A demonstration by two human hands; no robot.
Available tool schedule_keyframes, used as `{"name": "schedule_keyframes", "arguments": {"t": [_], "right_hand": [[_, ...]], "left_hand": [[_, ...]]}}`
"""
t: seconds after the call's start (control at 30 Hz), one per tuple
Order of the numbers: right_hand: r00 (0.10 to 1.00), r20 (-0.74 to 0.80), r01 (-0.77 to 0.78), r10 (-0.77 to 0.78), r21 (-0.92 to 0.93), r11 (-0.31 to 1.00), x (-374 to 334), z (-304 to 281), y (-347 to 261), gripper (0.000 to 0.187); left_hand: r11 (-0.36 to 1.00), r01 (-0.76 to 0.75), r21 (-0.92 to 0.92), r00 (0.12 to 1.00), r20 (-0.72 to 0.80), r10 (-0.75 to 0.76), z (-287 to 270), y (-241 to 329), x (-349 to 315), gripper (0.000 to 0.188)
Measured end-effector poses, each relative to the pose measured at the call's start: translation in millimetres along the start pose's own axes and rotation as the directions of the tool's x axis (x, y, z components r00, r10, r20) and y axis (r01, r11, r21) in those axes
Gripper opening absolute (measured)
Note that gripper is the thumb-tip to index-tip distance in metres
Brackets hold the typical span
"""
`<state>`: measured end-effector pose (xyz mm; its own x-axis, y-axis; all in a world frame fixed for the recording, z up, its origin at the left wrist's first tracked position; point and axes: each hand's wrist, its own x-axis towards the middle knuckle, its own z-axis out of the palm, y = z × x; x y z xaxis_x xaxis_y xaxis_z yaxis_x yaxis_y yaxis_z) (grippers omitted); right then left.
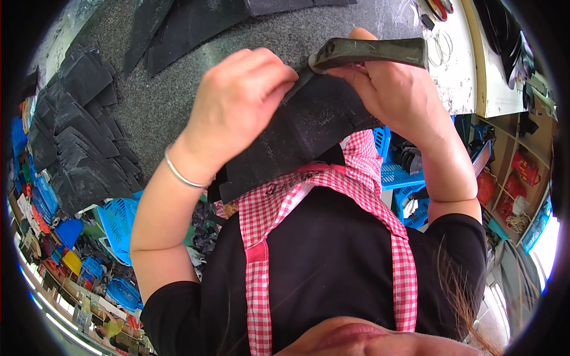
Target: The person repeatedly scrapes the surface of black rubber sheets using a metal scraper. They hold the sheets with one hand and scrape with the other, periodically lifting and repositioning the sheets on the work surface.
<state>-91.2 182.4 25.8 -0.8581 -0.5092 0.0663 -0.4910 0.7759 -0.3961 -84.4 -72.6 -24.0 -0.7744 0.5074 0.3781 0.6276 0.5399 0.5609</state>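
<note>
A flat black sheet piece (317,115), perhaps leather or cloth with whitish dusty marks, lies at the table's near edge and hangs over it toward my apron. The closed fingers of my left hand (237,98) pinch its upper edge; the fingertips are partly hidden. My right hand (401,95) is wrapped round a hammer with a dark metal head (380,52). The hammer's round face is down by the sheet's edge, just right of my left fingertips. Its handle is hidden by my hand.
Overlapping black pieces (83,133) are piled on the grey speckled tabletop (154,101) at the left. More black sheets (196,29) lie at the far side. A white surface (451,65) adjoins at right. Blue baskets (119,222) and shelves (510,172) stand below.
</note>
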Motion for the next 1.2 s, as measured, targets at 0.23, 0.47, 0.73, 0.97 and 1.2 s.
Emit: {"name": "schedule_keyframes", "arguments": {"t": [0.23, 0.47, 0.73, 0.97, 1.2], "right_hand": [[0.997, -0.035, 0.069, -0.069, 0.012, 0.998, 3.0, 14.9, -12.3, 0.023], [0.993, -0.094, 0.073, -0.069, 0.044, 0.996, -1.9, 21.9, -10.9, 0.028], [0.994, -0.094, 0.062, -0.056, 0.065, 0.996, -2.2, 21.0, -10.9, 0.026], [1.0, 0.021, 0.0, -0.003, 0.141, 0.99, 0.7, 9.3, -10.4, 0.017], [0.995, 0.063, 0.076, -0.081, 0.07, 0.995, 10.6, 10.3, -32.5, 0.02]], "left_hand": [[0.977, 0.048, 0.209, 0.989, -0.145, -0.017, 3.0, 9.7, -24.9, 0.018], [0.978, 0.165, 0.127, 0.983, -0.104, -0.152, 1.3, 20.3, -33.5, 0.019], [0.964, 0.213, -0.158, 0.971, -0.07, -0.226, -12.7, 7.8, -36.7, 0.019], [0.989, 0.129, -0.079, 0.988, -0.073, -0.135, -12.0, 6.3, -37.8, 0.022], [0.991, 0.048, 0.128, 0.996, -0.075, -0.039, -9.0, 12.9, -40.7, 0.019]]}}
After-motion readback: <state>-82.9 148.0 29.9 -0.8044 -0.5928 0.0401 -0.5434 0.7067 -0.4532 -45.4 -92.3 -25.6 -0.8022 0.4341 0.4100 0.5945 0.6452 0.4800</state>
